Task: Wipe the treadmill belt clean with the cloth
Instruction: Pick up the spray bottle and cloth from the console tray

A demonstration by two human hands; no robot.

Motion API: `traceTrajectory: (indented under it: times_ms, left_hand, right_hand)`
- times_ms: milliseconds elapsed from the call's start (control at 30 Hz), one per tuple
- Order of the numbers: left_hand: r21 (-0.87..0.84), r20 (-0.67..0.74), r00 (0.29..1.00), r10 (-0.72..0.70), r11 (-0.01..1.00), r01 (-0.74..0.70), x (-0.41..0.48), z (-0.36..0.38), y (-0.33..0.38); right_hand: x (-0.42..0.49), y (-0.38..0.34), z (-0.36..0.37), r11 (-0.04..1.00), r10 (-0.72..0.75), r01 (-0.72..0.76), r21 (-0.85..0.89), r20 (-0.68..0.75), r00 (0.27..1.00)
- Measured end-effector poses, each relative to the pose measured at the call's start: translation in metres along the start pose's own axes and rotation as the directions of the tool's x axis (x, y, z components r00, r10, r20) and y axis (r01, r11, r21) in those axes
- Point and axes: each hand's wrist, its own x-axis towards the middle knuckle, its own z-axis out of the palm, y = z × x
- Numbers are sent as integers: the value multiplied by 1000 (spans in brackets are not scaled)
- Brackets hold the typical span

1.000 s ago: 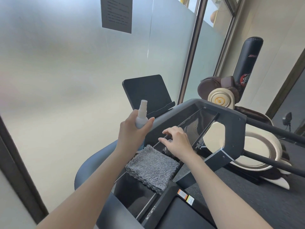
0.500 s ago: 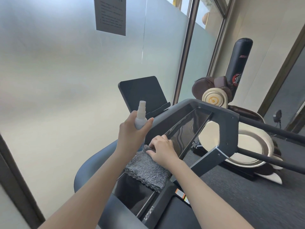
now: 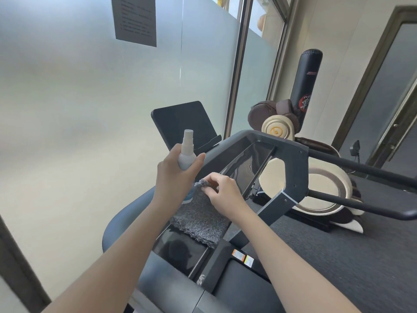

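A grey fluffy cloth (image 3: 199,219) lies on the glossy black console (image 3: 246,163) of the treadmill. My right hand (image 3: 222,192) pinches the cloth's far corner and has it lifted a little off the console. My left hand (image 3: 174,175) is wrapped around a small white spray bottle (image 3: 187,152), held upright just left of the cloth. A strip of the dark treadmill belt (image 3: 239,288) shows below, between my forearms, most of it hidden.
A black tablet holder (image 3: 182,123) rises behind the console. Frosted glass wall (image 3: 79,98) fills the left. Black handrails (image 3: 361,168) reach right. A massage chair (image 3: 316,188) and a black punching bag (image 3: 305,80) stand on grey carpet (image 3: 338,256) at right.
My right hand came off the console onto the cloth and now pinches its far corner, raising it. My left hand kept the spray bottle upright in place.
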Motion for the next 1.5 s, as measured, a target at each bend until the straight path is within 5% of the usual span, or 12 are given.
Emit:
traceTrajectory:
  times_ms: [600,900,1500]
  left_hand:
    - [-229,127,988,85,972,-55,-55,14,47]
    - [-281,204,972,120,958,-59,-99,29,83]
    - [-227,119,980,159,965,-129,-211,-2,160]
  right_hand:
    - [-90,-29,-95,992,14,-61,-112,-385,923]
    - [-153,-35,-132,981,8,-97,-169,-460,888]
    - [-286,-82,-199,989,-53,-15,-144,-460,886]
